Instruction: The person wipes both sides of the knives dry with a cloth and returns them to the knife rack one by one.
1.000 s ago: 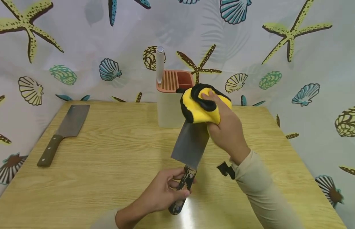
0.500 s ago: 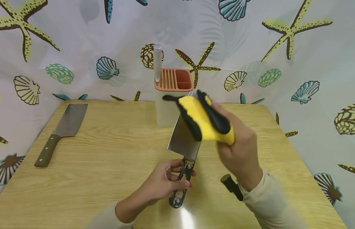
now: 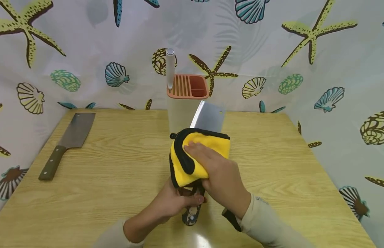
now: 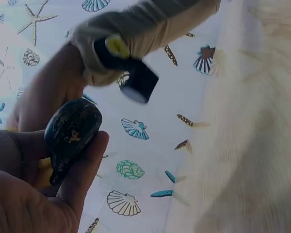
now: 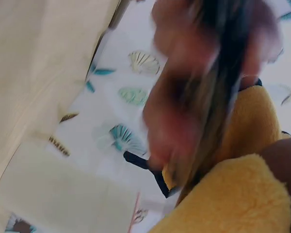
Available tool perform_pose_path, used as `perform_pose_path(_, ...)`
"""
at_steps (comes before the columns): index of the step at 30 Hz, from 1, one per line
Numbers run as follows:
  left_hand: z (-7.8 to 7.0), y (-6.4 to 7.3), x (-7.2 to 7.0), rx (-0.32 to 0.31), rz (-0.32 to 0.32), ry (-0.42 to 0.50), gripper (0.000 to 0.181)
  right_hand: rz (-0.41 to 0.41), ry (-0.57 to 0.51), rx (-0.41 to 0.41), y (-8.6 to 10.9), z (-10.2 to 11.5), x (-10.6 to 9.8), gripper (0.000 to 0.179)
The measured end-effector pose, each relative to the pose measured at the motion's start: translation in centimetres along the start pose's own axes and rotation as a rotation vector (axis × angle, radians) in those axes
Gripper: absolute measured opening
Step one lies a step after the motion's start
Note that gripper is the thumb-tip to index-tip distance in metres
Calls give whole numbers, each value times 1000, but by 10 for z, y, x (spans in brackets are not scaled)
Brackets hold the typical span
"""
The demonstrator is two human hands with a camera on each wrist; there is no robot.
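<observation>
My left hand (image 3: 168, 205) grips the worn, dark handle (image 3: 192, 217) of a cleaver, whose blade (image 3: 211, 115) points away and up above the table. The handle's rounded end (image 4: 73, 128) shows close up in the left wrist view. In my right hand (image 3: 226, 177) is a folded yellow cloth (image 3: 215, 142) with black edging, pressed over the lower blade and the top of the handle. It hides that part and some left fingers. The right wrist view shows the cloth's fluffy surface (image 5: 242, 194) beside the blurred left fingers.
A cream knife block (image 3: 179, 115) with a slotted orange top stands at the table's back, and a white-handled knife (image 3: 170, 69) is in it. A second cleaver (image 3: 76, 129) lies at the left. Patterned fabric (image 3: 257, 41) hangs behind the wooden table (image 3: 123, 151).
My right hand has moved the cloth down the blade, away from the tip and then over to the handle end. The left hand still holds the cleaver in nearly the same place.
</observation>
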State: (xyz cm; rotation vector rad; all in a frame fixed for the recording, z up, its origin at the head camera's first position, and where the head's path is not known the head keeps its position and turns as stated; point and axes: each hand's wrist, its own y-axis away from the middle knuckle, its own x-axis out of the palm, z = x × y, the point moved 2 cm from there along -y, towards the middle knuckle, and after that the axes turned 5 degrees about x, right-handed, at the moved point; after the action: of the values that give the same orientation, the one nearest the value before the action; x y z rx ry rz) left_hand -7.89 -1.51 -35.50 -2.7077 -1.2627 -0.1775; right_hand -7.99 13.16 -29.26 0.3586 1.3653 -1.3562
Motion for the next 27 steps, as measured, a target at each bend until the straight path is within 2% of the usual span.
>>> perform_pose_path(2,0,2,2,-68,1,53,48,12,18,55,-7,-9,0,68)
perform_pose_path(4,1,4,4,-97,20,77,52,30,21,105,-14,-19,0,72)
perform_pose_path(10,1,9,6,-117,90,101,47,28,-10,227,-31,-52,-5,69)
perform_pose_path(13,1,10,6,-129,131,118,48,13,-22,294,-39,-74,-12,59)
perform_pose_path(18,3,16,2,-139,200,173,56,-14,-2,382,-49,-117,-27,26)
perform_pose_path(22,5,23,-5,-127,254,211,61,-23,45,428,-46,-150,-33,20)
perform_pose_path(24,4,26,-9,-131,244,201,62,-20,82,441,-41,-164,-28,25)
perform_pose_path(27,-2,28,-15,-159,193,170,63,-9,149,422,-31,-179,-11,36)
